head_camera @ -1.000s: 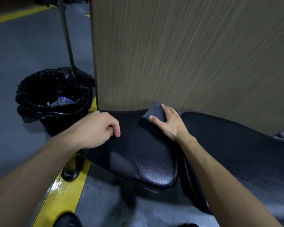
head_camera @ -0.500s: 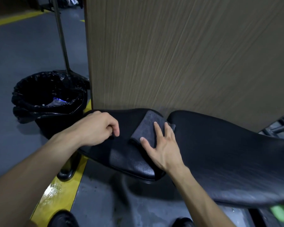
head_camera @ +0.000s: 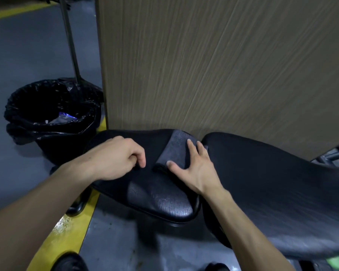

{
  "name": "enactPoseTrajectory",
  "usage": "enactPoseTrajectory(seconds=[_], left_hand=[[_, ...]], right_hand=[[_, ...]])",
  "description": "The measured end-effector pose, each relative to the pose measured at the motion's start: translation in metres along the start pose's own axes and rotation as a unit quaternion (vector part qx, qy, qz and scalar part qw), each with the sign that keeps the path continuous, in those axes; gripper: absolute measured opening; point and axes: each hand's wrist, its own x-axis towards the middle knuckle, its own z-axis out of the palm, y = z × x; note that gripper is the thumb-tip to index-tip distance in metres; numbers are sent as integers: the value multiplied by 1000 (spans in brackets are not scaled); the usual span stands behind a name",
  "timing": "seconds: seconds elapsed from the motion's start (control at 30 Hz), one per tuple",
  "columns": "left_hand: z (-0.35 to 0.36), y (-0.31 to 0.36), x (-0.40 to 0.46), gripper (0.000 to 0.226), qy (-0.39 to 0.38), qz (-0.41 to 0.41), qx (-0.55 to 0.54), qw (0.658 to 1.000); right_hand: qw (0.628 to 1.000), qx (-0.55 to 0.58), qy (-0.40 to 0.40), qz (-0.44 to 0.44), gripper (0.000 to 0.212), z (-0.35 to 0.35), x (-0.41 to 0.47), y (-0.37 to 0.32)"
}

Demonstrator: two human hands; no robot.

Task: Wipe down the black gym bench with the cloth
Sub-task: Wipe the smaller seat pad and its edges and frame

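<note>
The black gym bench has two padded parts: a seat pad (head_camera: 160,200) in the middle and a long back pad (head_camera: 272,182) to the right. A folded dark grey cloth (head_camera: 176,147) lies on the far end of the seat pad, near the gap between the pads. My right hand (head_camera: 194,167) presses flat on the cloth with fingers spread. My left hand (head_camera: 115,159) is curled into a loose fist and rests on the left side of the seat pad.
A wood-grain panel (head_camera: 213,65) stands right behind the bench. A black bin with a bin liner (head_camera: 51,116) sits at the left, with a thin metal pole (head_camera: 70,40) behind it. A yellow floor stripe (head_camera: 67,227) runs under the seat. My shoes show at the bottom edge.
My right hand first drew the cloth nearer along the seat pad, then held about where it was. My left hand stayed in place. The camera shifted slightly.
</note>
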Motion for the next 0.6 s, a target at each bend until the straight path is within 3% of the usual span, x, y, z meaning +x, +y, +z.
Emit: enactPoseTrajectory(seconds=[0.27,0.47,0.6], left_hand=[[-6,-13,6,36,-5,-18,-17,1000],[-12,-27,2,34,-5,-14,-19,1000],[-22,-34,-13,34,9,-15,-32,999]], right_hand=[[998,25,-29,40,104,-10,87,7],[990,-34,-93,101,91,-18,125,-3],[982,-45,-128,130,97,-18,147,-24]])
